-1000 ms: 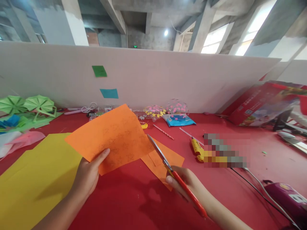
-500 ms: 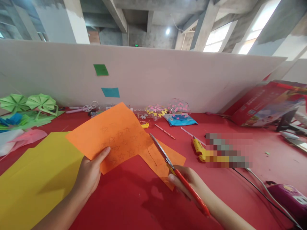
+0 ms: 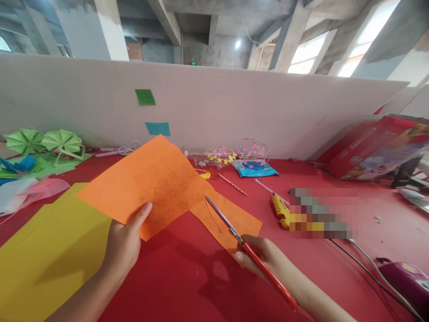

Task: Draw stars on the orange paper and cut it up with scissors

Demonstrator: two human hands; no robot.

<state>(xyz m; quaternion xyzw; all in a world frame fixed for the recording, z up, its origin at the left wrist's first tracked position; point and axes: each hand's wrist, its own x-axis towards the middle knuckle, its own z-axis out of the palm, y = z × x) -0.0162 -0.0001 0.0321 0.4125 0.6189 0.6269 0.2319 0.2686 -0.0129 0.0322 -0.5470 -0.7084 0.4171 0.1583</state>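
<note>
My left hand [image 3: 123, 243] grips the near edge of an orange paper sheet [image 3: 147, 183] with small stars drawn on it, holding it up above the red table [image 3: 187, 277]. My right hand [image 3: 264, 259] is closed on red-handled scissors [image 3: 248, 250], whose blades point up-left to the sheet's right edge. A second orange piece [image 3: 231, 219] lies flat under the blades.
A large yellow sheet [image 3: 43, 255] lies at the left, with green folded paper fans [image 3: 43, 143] behind it. A yellow glue gun [image 3: 280, 210], a pink pencil [image 3: 233, 184], star-filled clear balls [image 3: 248, 150], a blue packet [image 3: 254, 168], a red box [image 3: 375, 147] and a purple device [image 3: 405, 279] lie right. A white partition [image 3: 214, 112] backs the table.
My left hand has lifted and shifted the orange sheet a little to the left. The scissors' blades have drawn back slightly along the sheet's right edge.
</note>
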